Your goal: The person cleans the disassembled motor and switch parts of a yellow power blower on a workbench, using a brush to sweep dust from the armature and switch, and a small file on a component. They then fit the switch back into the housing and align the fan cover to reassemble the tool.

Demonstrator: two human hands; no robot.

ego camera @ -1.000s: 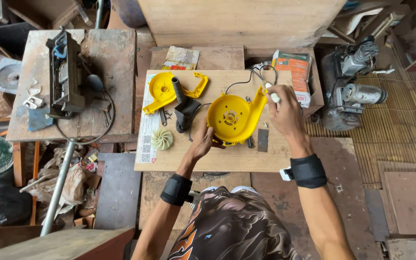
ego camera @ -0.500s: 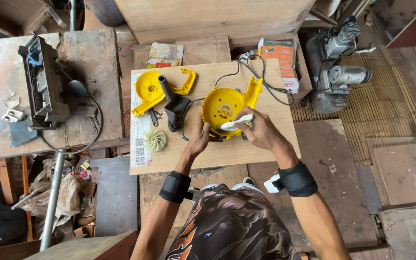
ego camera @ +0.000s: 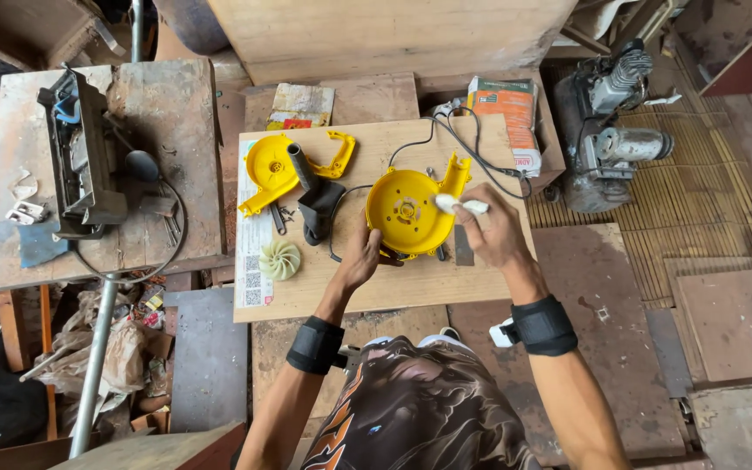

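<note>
The left hand (ego camera: 360, 258) grips the round yellow blower shell (ego camera: 411, 209) at its near edge. The right hand (ego camera: 491, 233) pinches a small white tube (ego camera: 460, 205) over its right side.

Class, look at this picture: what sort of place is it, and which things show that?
Probably a small repair workshop: an opened yellow blower housing on a wooden board, a grimy motor unit beside it, and a dismantled device on a worn bench.

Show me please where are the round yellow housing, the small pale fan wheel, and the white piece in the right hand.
round yellow housing (ego camera: 404, 211), head view, on its flat inner face.
pale fan wheel (ego camera: 280, 259), head view, on its hub.
white piece (ego camera: 459, 205), head view, on its middle, above the right hand (ego camera: 496, 237).
</note>
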